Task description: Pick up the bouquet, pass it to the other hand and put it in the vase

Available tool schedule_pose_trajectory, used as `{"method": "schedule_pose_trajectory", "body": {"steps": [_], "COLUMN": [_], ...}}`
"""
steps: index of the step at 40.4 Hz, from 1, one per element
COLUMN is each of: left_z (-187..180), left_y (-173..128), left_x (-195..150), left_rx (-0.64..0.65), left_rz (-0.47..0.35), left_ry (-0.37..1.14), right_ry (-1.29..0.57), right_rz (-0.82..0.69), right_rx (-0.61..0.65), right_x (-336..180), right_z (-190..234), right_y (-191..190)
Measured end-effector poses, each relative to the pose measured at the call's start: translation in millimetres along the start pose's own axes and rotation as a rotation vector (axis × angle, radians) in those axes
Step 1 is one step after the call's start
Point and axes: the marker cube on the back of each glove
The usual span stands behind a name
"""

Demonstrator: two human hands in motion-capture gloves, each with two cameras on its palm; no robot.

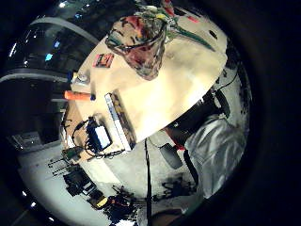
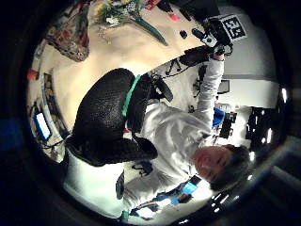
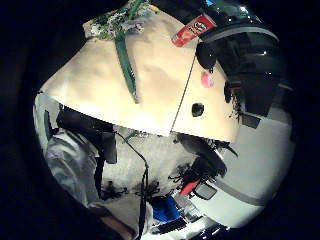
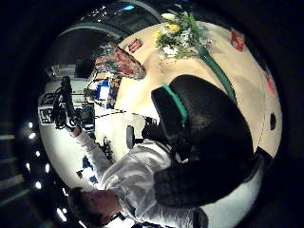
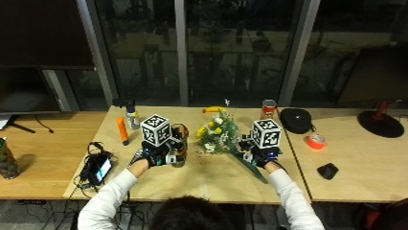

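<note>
Outside view: orange tube (image 5: 121, 131), red can (image 5: 269, 109) flank bouquet (image 5: 217, 134).

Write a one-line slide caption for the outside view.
Both gloved hands, left and right, raised over the table, bouquet lying between them, vase by the left.

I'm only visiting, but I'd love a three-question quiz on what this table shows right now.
1. True or false: the bouquet of yellow and white flowers already stands in the patterned glass vase.
2. Which lies nearer the right hand? A. the bouquet's green wrapped stems B. the orange tube C. the orange tape roll
3. Fill in: the red snack can stands beside a black ____.

Key: 1 false, it lies on the wooden table; 2 A; 3 cap.
</note>
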Motion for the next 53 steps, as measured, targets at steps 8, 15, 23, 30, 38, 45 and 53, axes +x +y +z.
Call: {"method": "schedule_pose_trajectory", "body": {"steps": [8, 15, 23, 30, 38, 45, 53], "left_z": [-6, -13, -17, -14, -14, -10, -7], "left_y": [-2, -5, -4, -6, -9, -10, -8], "left_x": [18, 17, 19, 16, 16, 17, 17], "left_rx": [-0.042, -0.036, -0.021, -0.022, -0.006, -0.01, -0.02], "left_rz": [0.049, 0.039, 0.048, 0.044, 0.048, 0.035, 0.038], "left_ry": [-0.134, -0.146, -0.147, -0.146, -0.144, -0.166, -0.166], "right_ry": [0.118, 0.13, 0.098, 0.051, -0.005, -0.051, -0.1], "right_rz": [0.037, 0.068, 0.148, 0.271, 0.352, 0.437, 0.461], "right_rx": [-0.043, -0.044, -0.033, -0.028, -0.042, -0.105, -0.145], "right_x": [2, 8, 18, 46, 68, 94, 106], "right_z": [-20, -27, -37, -31, -5, 51, 103], "right_y": [22, 27, 18, -11, -43, -71, -81]}}
